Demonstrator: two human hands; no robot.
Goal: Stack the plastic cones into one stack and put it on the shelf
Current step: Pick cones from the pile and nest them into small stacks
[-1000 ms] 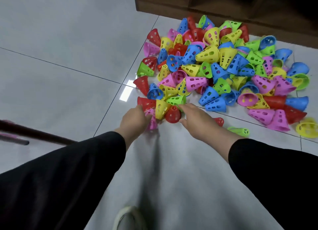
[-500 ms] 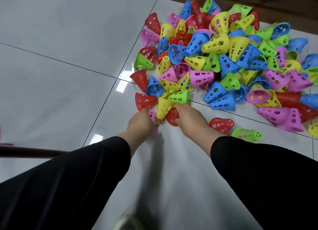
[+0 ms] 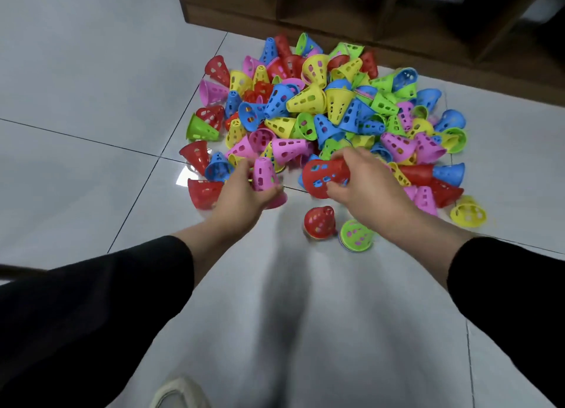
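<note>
Two hands work at the near edge of the cone pile [image 3: 324, 114] on the floor [image 3: 76, 86]: left hand [image 3: 241, 193] grips a pink cone [image 3: 263, 175], right hand [image 3: 363, 181] clasps a red cone [image 3: 321, 175].

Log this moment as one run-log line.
left hand: holds pink cone | right hand: holds red cone | cone pile: loose on floor | shelf: no stack seen

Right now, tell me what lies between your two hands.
Head view: between the left hand, gripping a pink cone, and the right hand, gripping a red cone, only bare floor tile shows.
</note>
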